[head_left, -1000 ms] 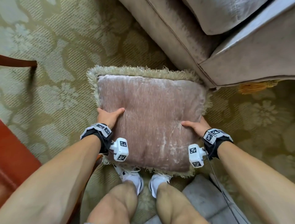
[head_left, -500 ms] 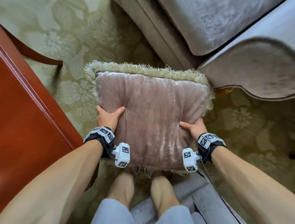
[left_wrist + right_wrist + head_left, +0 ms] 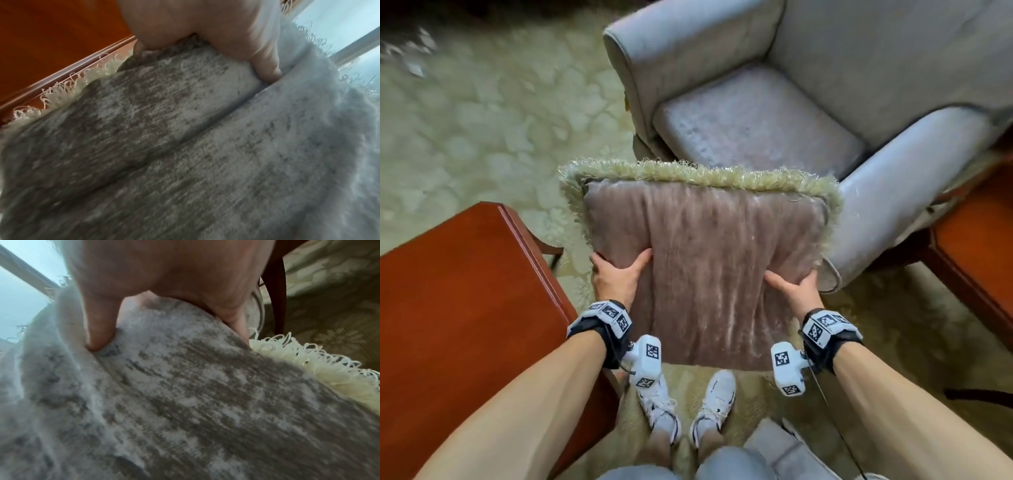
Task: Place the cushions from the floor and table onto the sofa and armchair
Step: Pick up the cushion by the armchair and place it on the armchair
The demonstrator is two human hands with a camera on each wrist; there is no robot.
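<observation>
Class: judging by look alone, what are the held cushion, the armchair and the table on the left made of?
Cushion: velvety mauve pile fabric, streaky sheen, looped pale fringe. Armchair: similar grey velvet-like upholstery, probably. Table: reddish polished wood or veneer, glossy with a moulded edge.

You are wearing black wrist straps, each topped with a white block of black-and-white square markers. A white camera housing is jutting from each strap, tagged likewise. A thin black cable is trailing from your right strap. You are wearing white sneakers, bare forearms, light blue-grey shorts.
</observation>
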